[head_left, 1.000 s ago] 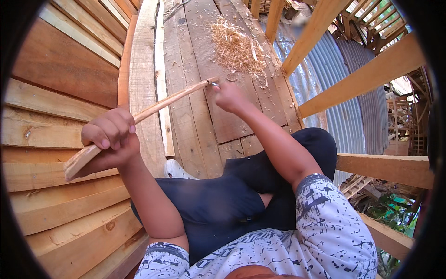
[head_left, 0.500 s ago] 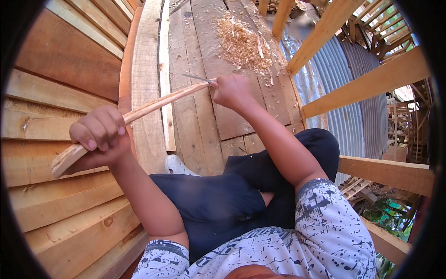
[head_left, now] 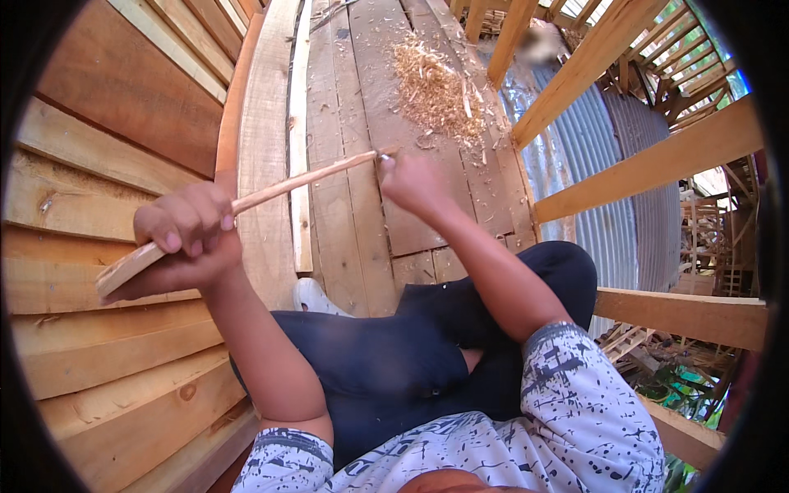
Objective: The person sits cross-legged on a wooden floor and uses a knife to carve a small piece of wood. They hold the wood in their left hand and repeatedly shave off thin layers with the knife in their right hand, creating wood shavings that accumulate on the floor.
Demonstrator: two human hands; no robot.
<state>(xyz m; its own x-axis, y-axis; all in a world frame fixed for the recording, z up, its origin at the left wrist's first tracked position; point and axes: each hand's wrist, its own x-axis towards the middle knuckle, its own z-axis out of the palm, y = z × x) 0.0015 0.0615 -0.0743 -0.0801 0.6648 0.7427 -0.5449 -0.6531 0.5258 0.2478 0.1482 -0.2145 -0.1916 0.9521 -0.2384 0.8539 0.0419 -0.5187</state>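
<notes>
L hand (head_left: 185, 234) is fisted round the butt of a long wooden stick (head_left: 271, 193), which slants up across the plank floor (head_left: 362, 222). R hand (head_left: 415, 182) is closed at the stick's far tip, pinching what looks like a small blade, too small to be sure. Best kept w/ the L grip firm and strokes light, away from the body. Shavings pile (head_left: 436, 90) lies toward the floor's far edge, near a rail post (head_left: 509, 37). Board wall (head_left: 90, 205) crowds the L elbow; knee (head_left: 567, 271) sits under the R arm.
</notes>
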